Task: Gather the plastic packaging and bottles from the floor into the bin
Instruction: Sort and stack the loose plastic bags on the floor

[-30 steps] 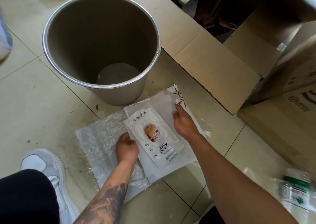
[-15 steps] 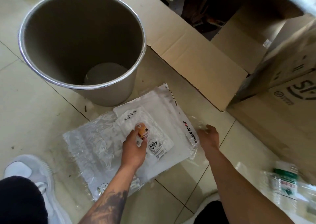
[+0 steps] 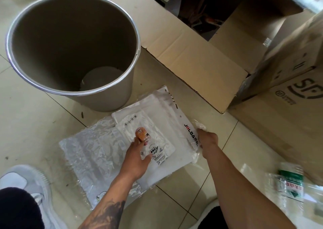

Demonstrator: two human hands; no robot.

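We see the left hand (image 3: 135, 160) flat, fingers spread, pressing on a small white pouch (image 3: 148, 137) atop the plastic packaging pile (image 3: 97, 151) on the tiled floor (image 3: 31, 123). The right hand (image 3: 208, 139) is curled at the pile's right edge by a white mailer bag (image 3: 174, 123); whether it grips, we cannot tell. The bin (image 3: 73, 43) stands just beyond the pile. A blurred bottle (image 3: 290, 183) lies near right, with cardboard boxes (image 3: 192, 53) far right.
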